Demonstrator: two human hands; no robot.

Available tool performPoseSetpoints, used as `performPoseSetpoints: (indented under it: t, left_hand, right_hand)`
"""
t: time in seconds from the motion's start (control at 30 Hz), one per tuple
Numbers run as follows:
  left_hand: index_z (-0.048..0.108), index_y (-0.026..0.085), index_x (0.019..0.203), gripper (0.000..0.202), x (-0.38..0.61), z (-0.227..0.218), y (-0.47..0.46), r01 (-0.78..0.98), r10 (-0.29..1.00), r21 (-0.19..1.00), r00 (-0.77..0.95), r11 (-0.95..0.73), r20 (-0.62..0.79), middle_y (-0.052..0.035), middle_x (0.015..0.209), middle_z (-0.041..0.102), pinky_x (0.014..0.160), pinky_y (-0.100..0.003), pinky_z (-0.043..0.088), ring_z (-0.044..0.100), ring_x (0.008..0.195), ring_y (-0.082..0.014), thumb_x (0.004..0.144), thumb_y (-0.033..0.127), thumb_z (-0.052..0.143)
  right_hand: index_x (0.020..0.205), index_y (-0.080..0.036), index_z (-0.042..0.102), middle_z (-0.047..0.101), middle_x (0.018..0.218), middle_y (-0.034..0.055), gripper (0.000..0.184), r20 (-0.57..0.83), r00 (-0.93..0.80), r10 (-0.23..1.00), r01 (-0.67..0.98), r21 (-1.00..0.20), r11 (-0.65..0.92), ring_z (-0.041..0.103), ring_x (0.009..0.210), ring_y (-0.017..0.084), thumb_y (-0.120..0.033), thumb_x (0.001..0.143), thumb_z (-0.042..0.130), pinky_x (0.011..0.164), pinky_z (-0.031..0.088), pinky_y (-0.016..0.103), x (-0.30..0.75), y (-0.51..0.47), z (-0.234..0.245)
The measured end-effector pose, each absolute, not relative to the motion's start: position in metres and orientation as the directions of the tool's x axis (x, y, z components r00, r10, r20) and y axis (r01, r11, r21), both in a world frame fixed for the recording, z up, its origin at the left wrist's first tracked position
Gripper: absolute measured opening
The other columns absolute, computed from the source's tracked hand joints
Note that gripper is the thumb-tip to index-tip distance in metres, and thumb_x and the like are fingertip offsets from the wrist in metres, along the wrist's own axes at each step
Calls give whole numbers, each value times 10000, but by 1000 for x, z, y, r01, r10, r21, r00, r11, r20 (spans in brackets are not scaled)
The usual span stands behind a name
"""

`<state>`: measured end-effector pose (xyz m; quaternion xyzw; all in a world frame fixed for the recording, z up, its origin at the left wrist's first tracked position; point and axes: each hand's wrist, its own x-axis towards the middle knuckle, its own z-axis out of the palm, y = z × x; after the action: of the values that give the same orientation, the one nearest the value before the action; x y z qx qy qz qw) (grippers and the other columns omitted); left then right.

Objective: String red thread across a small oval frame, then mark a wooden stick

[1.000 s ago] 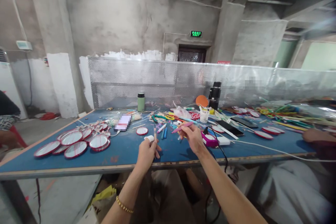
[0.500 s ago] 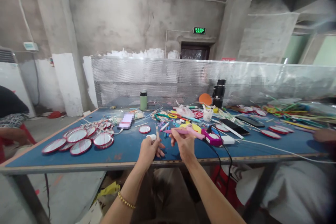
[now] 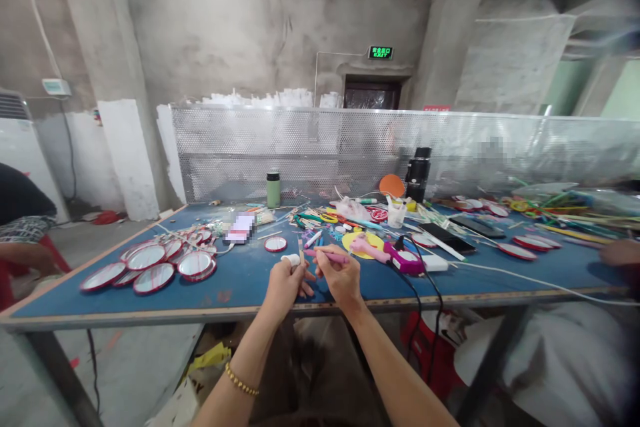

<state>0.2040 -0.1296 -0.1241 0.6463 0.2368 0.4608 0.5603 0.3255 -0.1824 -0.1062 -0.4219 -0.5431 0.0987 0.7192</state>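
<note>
My left hand [image 3: 285, 285] is closed on a thin, flat pale stick [image 3: 301, 250] that stands nearly upright, and a white wrapping [image 3: 291, 259] covers one of its fingers. Just to the right, my right hand [image 3: 342, 278] grips a pink pen-shaped tool [image 3: 332, 255]. The tool's tip points left and is close to the stick; I cannot tell whether they touch. Both hands are above the front edge of the blue table [image 3: 240, 290]. Beyond them lies a round, red-rimmed disc [image 3: 275, 243].
Several red-rimmed discs [image 3: 154, 277] are piled at left near a lit phone [image 3: 241, 229]. At right are a purple device [image 3: 405, 260] with black cords, a yellow disc [image 3: 367, 245] and a dark phone [image 3: 447, 238]. A green bottle [image 3: 273, 189] and black flask [image 3: 418, 175] stand behind.
My right hand has moved slightly left with the pink tool, bringing its tip closer to the stick. My left hand keeps its hold on the stick.
</note>
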Motion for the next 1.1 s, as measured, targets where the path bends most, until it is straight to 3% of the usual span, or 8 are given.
performPoseSetpoints:
  t: [1.1]
  left_hand:
    - [570, 194, 800, 212, 204, -126, -131, -164, 807, 922, 448, -349, 385, 4, 616, 721, 372, -163, 427, 653, 390, -118, 854, 397, 604]
  right_hand:
    - [900, -214, 735, 703, 755, 15, 208, 707, 352, 614, 366, -707, 605, 589, 515, 123, -394, 893, 630, 502, 515, 249, 327, -185, -112]
